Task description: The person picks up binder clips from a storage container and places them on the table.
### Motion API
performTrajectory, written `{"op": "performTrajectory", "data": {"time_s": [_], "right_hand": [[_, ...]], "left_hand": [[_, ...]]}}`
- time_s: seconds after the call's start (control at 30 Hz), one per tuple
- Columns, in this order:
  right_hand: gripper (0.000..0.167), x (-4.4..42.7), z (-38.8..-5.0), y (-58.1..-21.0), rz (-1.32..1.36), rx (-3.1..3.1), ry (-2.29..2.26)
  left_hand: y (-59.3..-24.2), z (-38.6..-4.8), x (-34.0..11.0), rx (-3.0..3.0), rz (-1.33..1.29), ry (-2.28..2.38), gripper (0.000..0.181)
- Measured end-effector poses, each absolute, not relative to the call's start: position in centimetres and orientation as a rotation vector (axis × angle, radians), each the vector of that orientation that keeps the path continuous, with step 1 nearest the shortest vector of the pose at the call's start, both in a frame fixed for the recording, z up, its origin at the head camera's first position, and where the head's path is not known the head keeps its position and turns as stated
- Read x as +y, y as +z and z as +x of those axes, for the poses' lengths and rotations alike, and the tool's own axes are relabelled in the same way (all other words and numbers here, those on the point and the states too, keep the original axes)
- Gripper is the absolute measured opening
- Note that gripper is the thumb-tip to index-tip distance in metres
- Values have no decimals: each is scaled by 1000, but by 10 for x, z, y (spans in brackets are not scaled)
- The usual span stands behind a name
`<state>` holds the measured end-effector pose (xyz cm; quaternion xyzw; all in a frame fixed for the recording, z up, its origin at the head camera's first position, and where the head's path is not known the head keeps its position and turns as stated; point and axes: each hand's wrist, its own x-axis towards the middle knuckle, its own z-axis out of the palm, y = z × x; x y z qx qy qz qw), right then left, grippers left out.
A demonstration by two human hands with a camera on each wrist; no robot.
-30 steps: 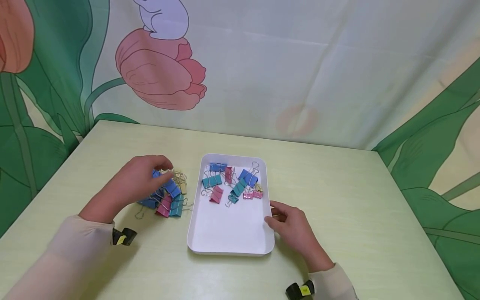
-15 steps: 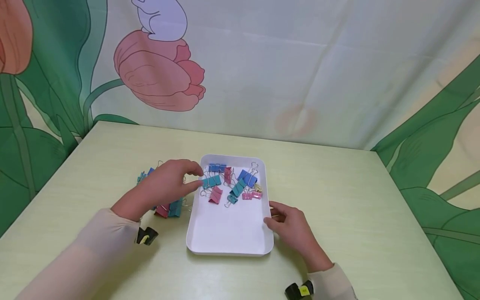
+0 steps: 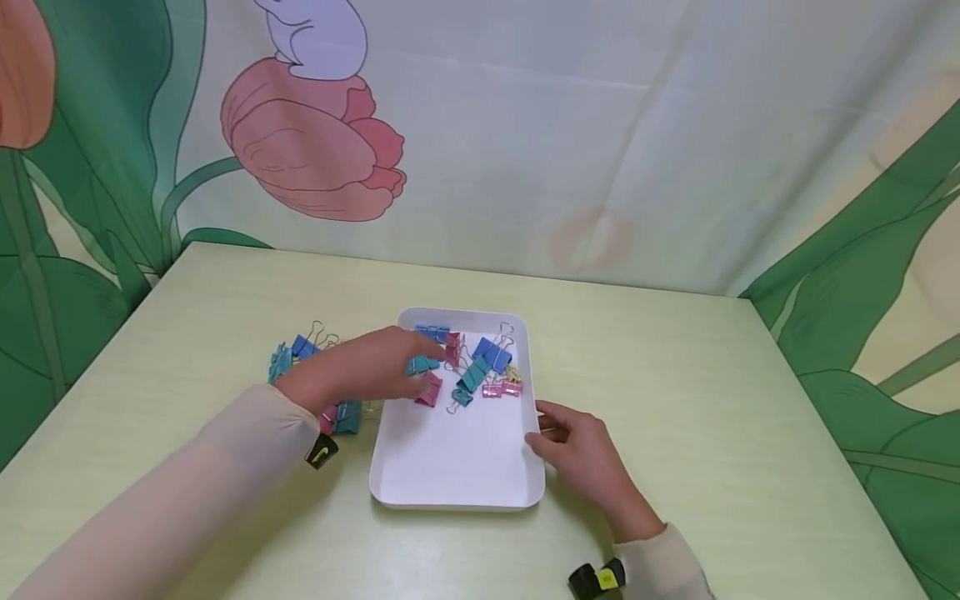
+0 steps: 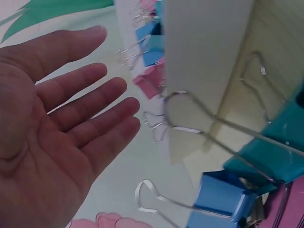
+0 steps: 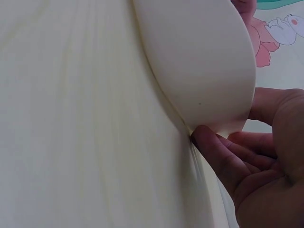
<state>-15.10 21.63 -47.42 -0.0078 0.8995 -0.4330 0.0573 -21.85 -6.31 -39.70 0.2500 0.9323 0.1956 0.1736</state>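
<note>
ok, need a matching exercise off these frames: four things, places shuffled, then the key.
1. left hand
2. clip pile
3. printed rabbit
4. right hand

A. on the table, left of the tray
B. at the tray's right rim
C. on a pink tulip
D. over the tray's left rim

Pairs: 1-D, 2-A, 3-C, 4-B

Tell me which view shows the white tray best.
The head view: the white tray shows nearly whole, including its inside. Both wrist views show mainly outer wall, the right one with fingers touching it.
</note>
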Motion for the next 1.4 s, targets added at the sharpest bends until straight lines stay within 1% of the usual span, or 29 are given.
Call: {"op": "performTrajectory", "data": {"time_s": [0.27, 0.5, 0.73, 0.93, 1.2, 1.4], "right_hand": [[48, 216, -151, -472, -38, 2721, -1323], [48, 215, -150, -471, -33, 2715, -1325], [48, 214, -151, -473, -30, 2722, -1313], [48, 215, -151, -473, -31, 2715, -1322], [49, 215, -151, -473, -19, 2725, -1307], [49, 216, -151, -473, -2, 2719, -1302]], "left_hand": [[-418, -230, -55, 2582, 795, 450, 54], [-421, -234, -48, 2583, 835, 369, 55], [-424, -237, -48, 2587, 859, 323, 49], [-427, -238, -48, 2587, 819, 343, 48], [-430, -236, -46, 2594, 877, 368, 42], [-429, -233, -43, 2602, 896, 344, 41]]}}
